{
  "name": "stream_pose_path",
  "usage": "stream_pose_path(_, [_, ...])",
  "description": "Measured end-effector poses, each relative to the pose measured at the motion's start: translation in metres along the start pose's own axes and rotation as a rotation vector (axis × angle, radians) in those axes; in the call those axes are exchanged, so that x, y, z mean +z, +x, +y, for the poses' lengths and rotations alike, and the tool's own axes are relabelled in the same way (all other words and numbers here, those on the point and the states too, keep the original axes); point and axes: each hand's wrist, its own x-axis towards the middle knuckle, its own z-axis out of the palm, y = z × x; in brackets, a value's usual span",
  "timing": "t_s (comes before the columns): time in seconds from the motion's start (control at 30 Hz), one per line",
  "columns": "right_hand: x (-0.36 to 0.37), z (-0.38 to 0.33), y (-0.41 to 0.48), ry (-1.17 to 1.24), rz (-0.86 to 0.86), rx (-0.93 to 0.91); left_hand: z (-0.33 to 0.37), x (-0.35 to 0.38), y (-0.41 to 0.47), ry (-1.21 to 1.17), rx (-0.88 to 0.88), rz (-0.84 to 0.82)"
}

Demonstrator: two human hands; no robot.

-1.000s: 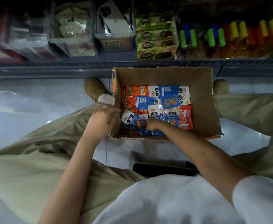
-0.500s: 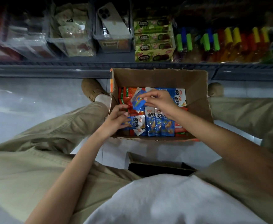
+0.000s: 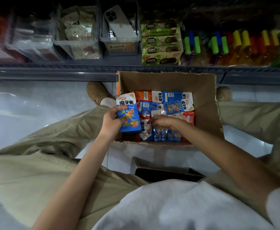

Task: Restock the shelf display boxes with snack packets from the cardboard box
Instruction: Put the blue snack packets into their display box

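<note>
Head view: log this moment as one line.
stage: picking from cardboard box | left hand: holds blue packet at box's left wall | right hand: among packets in box, grip unclear

left hand (image 3: 112, 121) curled, right hand (image 3: 165, 122) forward

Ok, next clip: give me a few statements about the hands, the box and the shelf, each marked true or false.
1. The left hand holds a blue packet. True.
2. The cardboard box is empty. False: blue and orange snack packets lie inside it.
3. A phone lies in a clear bin on the shelf. True.
4. The right hand is up at the shelf. False: it is down inside the cardboard box, over the snack packets; blur hides whether it grips one.
</note>
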Motion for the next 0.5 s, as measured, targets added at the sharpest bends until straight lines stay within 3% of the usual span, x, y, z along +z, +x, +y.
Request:
stream_pose_path(0.17, [0.032, -0.001, 0.021, -0.273, -0.035, 0.139, -0.006, -0.008, 0.003, 0.204, 0.024, 0.019])
stream_pose_path(0.33, [0.038, 0.0, 0.035, -0.064, 0.22, 0.119, -0.006, -0.014, 0.004, 0.289, 0.056, 0.016])
stream_pose_path(0.5, [0.006, -0.01, 0.003, -0.158, 0.547, -0.342, -0.005, -0.012, 0.003, 0.406, 0.098, -0.003])
